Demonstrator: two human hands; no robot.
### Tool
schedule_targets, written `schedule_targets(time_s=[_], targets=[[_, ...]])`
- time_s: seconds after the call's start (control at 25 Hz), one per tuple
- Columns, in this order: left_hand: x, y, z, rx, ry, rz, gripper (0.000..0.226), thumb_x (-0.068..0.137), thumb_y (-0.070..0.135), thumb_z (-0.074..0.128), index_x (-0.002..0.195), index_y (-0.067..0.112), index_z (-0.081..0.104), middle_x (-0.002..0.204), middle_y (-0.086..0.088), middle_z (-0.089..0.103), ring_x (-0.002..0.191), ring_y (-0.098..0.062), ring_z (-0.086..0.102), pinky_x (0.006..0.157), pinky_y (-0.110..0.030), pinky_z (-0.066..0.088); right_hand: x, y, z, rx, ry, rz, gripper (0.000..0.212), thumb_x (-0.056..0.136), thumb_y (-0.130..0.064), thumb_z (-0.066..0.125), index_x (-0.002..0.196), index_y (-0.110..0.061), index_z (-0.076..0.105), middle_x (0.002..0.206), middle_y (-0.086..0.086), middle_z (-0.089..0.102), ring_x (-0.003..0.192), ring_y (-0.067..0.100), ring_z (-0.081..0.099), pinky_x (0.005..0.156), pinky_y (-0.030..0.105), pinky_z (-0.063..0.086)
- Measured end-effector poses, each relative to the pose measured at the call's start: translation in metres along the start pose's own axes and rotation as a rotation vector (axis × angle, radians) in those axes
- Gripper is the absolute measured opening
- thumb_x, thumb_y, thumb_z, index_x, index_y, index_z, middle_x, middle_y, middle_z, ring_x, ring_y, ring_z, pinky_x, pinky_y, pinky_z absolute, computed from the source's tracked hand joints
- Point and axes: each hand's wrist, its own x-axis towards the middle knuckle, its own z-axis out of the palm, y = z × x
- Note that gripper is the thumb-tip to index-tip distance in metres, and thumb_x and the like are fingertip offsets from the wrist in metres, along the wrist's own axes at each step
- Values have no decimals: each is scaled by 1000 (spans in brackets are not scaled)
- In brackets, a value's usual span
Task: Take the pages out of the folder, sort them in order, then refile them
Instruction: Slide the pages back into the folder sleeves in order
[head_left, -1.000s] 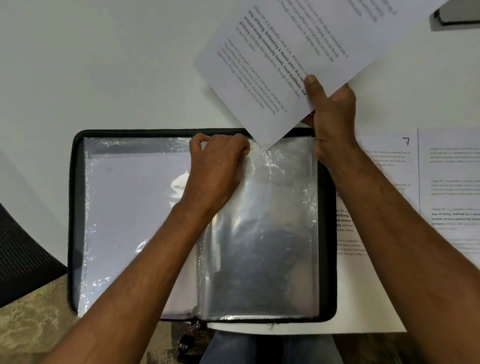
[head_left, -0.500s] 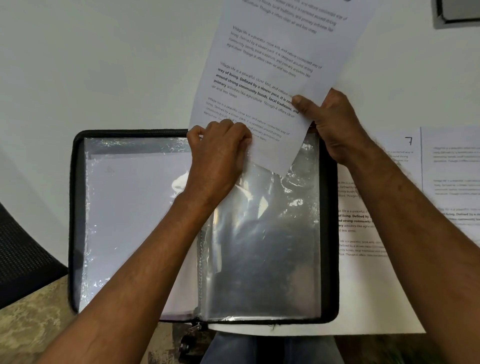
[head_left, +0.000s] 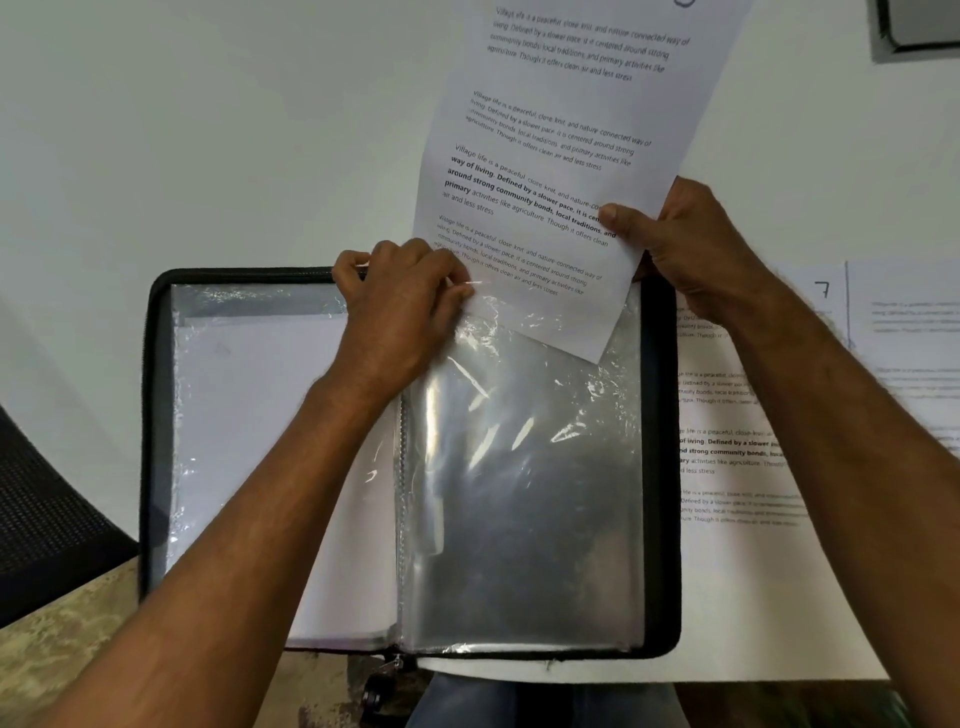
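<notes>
A black zip folder (head_left: 150, 426) lies open on the white table, with clear plastic sleeves on both sides. My left hand (head_left: 400, 312) pinches the top edge of the right-hand sleeve (head_left: 519, 493) near the spine. A printed page (head_left: 561, 156) is gripped at its right edge by my right hand (head_left: 685, 249), thumb on top. The page's lower corner lies inside the mouth of that sleeve, under the plastic. The left-hand sleeves (head_left: 260, 415) hold white paper.
Two printed pages lie on the table right of the folder: one marked 7 (head_left: 748, 467), partly under my right arm, and another (head_left: 914, 364) at the frame's edge. A dark object (head_left: 919, 26) sits at the top right. A black chair (head_left: 47, 519) stands lower left.
My right hand has turned the page more upright and lowered it, so its bottom corner has slid into the sleeve opening. My left hand has stayed on the sleeve's top edge.
</notes>
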Motion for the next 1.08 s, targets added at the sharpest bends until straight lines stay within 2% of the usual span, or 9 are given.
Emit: schedule_targets(time_s=[0.12,0.28,0.44,0.52,0.56,0.64,0.72,0.88,1.08], targets=[[1,-9,-3,48,-25,-27,18,102,46,56,106,32,67,112,7,58,121,-21,47,110,-51,19,1,0,-1,-11,-11,-2,27,98,-20,70,126,-19,68,100,-11,79,91,12,76,65,27,60],[1,-25,-4,49,11,-100,21,103,46,54,104,30,67,112,5,54,119,-23,47,101,-45,21,2,0,-4,-43,-17,-10,30,99,-18,69,128,-15,66,100,-11,77,87,8,76,63,25,60],[6,-30,-4,-186,98,-249,13,105,31,53,114,28,62,108,12,57,110,-17,53,93,-35,20,6,3,-7,-66,-36,-9,34,99,-19,69,132,-12,65,111,-5,75,92,13,76,67,30,63],[12,-31,-5,-313,101,-356,14,102,27,57,114,33,62,99,17,62,102,-12,59,99,-37,29,7,4,-8,-68,-37,-12,37,99,-21,69,134,-12,64,114,-3,75,95,15,76,67,29,62],[15,-32,-6,-352,91,-398,11,101,28,59,106,37,64,93,18,64,99,-11,63,105,-43,35,7,4,-9,-68,-37,-13,38,99,-22,69,135,-12,64,115,-3,75,96,16,76,67,28,62],[21,-38,-8,-419,54,-456,14,97,35,62,86,43,66,86,19,68,96,-16,68,105,-57,45,6,5,-11,-63,-29,-15,39,98,-23,70,135,-13,64,114,-5,76,96,16,76,67,28,62],[25,-43,-10,-482,-11,-486,17,91,41,63,77,47,69,83,18,71,96,-22,70,100,-63,49,6,5,-12,-52,-17,-19,37,97,-23,71,133,-14,66,108,-7,78,93,16,77,63,26,61],[33,-51,-12,-554,-143,-487,7,79,47,65,78,47,73,74,19,71,83,-24,68,101,-70,47,4,3,-13,-48,-3,-29,32,96,-24,73,127,-19,68,105,-8,79,92,17,77,61,25,60],[39,-56,-13,-548,-279,-462,17,72,50,71,84,38,76,70,19,70,79,-15,64,106,-67,44,1,-2,-10,-35,-17,-27,24,95,-22,73,119,-24,69,101,-10,80,89,14,77,59,24,59]])
